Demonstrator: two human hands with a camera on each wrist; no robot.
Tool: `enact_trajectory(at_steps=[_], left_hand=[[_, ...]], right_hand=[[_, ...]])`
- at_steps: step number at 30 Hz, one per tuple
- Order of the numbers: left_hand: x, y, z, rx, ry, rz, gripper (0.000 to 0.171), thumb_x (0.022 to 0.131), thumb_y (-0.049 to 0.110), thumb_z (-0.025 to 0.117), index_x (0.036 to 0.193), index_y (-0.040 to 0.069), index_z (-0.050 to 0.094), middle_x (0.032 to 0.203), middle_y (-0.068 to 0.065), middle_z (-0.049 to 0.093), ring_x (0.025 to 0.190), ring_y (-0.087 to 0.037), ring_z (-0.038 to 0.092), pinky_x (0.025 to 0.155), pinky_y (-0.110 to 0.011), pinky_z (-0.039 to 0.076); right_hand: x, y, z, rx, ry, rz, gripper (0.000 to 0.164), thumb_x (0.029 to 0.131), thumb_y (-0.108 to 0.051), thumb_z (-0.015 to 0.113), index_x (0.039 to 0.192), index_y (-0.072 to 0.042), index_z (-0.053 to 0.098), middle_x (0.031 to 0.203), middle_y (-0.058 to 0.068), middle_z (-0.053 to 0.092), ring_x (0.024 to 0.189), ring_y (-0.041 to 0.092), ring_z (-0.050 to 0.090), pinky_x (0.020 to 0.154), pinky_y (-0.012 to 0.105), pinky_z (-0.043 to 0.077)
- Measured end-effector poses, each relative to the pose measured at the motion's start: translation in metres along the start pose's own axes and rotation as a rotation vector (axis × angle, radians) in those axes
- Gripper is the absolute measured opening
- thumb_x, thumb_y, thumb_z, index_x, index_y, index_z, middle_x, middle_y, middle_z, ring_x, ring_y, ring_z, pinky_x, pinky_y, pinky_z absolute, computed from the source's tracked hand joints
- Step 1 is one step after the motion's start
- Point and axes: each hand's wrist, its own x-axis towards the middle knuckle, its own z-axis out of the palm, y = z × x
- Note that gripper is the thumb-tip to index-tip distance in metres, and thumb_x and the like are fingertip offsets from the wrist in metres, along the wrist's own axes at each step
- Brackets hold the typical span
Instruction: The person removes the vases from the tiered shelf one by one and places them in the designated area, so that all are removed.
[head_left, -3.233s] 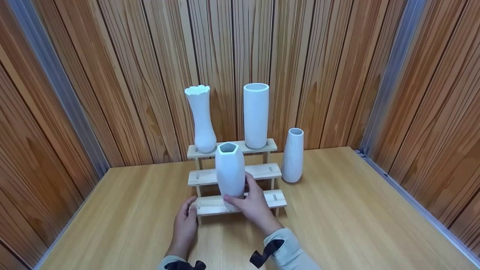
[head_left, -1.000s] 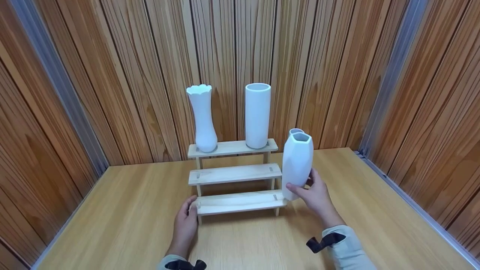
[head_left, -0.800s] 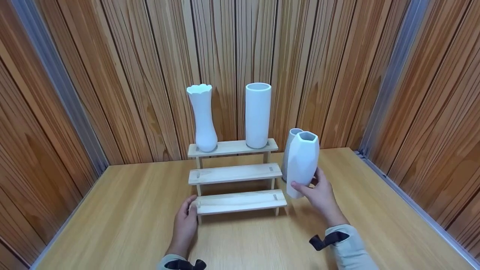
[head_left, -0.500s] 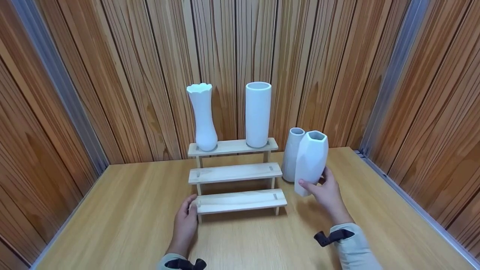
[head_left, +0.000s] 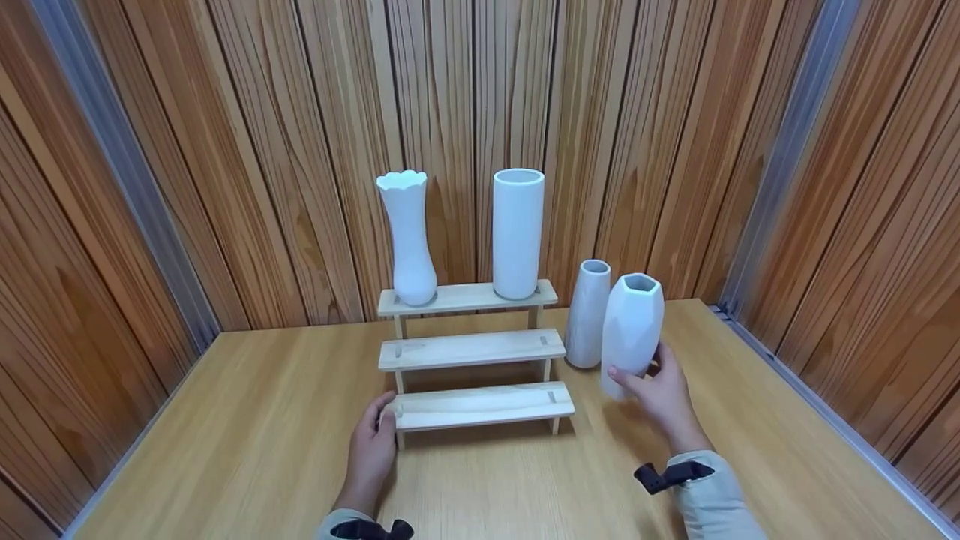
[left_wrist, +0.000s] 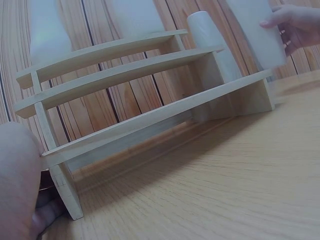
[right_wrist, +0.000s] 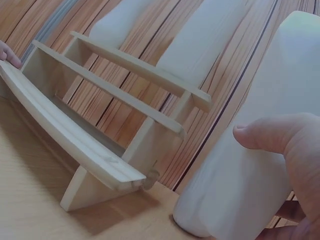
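Observation:
In the head view my right hand [head_left: 667, 394] grips the lower part of a white faceted vase [head_left: 634, 322] with a five-sided mouth, thumb in front. The vase hangs right of the three-step wooden stand [head_left: 480, 409], its base a little above the table in the left wrist view. Just left of it stands a slim tapered vase [head_left: 589, 315], partly overlapped by the faceted one. My left hand [head_left: 370, 442] holds the left end of the stand's bottom step, with fingers [left_wrist: 47, 212] behind the leg. The stand's middle and bottom steps bear nothing.
On the top step stand a white vase with a scalloped rim [head_left: 411, 240] at the left and a straight cylinder vase [head_left: 517, 232] at the right. Wood-panelled walls [head_left: 480, 90] close in the table [head_left: 285, 420] at the back and sides.
My right hand has carried the faceted vase rightward from in front of the stand, past its right end and across the tapered vase, which shows again. The left hand stays in place.

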Motion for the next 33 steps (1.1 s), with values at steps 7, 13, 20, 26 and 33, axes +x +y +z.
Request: enact_trajectory(at_steps=[7,13,20,26,33], left_hand=[[0.0,0.001,0.001,-0.003,-0.008,-0.017,0.042,0.11,0.022,0.038,0.15,0.014,0.046,0.162,-0.011,0.035,0.152,-0.034,0.024,0.121,-0.057,0.024],[0.0,0.001,0.0,-0.001,-0.009,-0.026,0.041,0.11,0.022,0.037,0.149,0.014,0.047,0.162,-0.011,0.034,0.152,-0.034,0.023,0.121,-0.057,0.023],[-0.001,0.0,-0.001,-0.009,0.0,-0.002,0.041,0.11,0.021,0.038,0.148,0.012,0.048,0.161,-0.013,0.036,0.151,-0.035,0.024,0.121,-0.057,0.023],[-0.001,-0.002,0.0,-0.042,0.016,0.026,0.04,0.109,0.017,0.04,0.146,0.008,0.05,0.159,-0.015,0.039,0.151,-0.035,0.026,0.121,-0.055,0.024],[0.0,0.0,0.0,-0.027,0.007,-0.011,0.041,0.109,0.02,0.039,0.148,0.012,0.048,0.162,-0.012,0.034,0.152,-0.034,0.023,0.121,-0.056,0.023]], right_hand=[[0.004,0.009,-0.003,-0.006,0.0,-0.008,0.117,0.079,-0.048,0.084,0.163,-0.02,0.007,0.164,0.014,0.025,0.146,0.04,0.031,0.115,0.067,0.026],[0.008,0.018,-0.005,0.0,-0.004,-0.004,0.112,0.083,-0.041,0.083,0.163,-0.017,0.007,0.164,0.016,0.024,0.147,0.041,0.03,0.115,0.068,0.026],[0.011,0.026,-0.005,0.006,-0.006,0.022,0.112,0.083,-0.04,0.084,0.162,-0.016,0.008,0.163,0.016,0.025,0.146,0.041,0.031,0.115,0.067,0.027],[0.014,0.033,-0.004,-0.009,0.007,0.025,0.109,0.086,-0.034,0.082,0.162,-0.015,0.008,0.161,0.02,0.027,0.145,0.042,0.031,0.116,0.065,0.028],[0.016,0.043,-0.005,-0.016,0.008,0.034,0.109,0.085,-0.036,0.082,0.162,-0.014,0.008,0.161,0.02,0.026,0.145,0.043,0.032,0.115,0.066,0.028]])
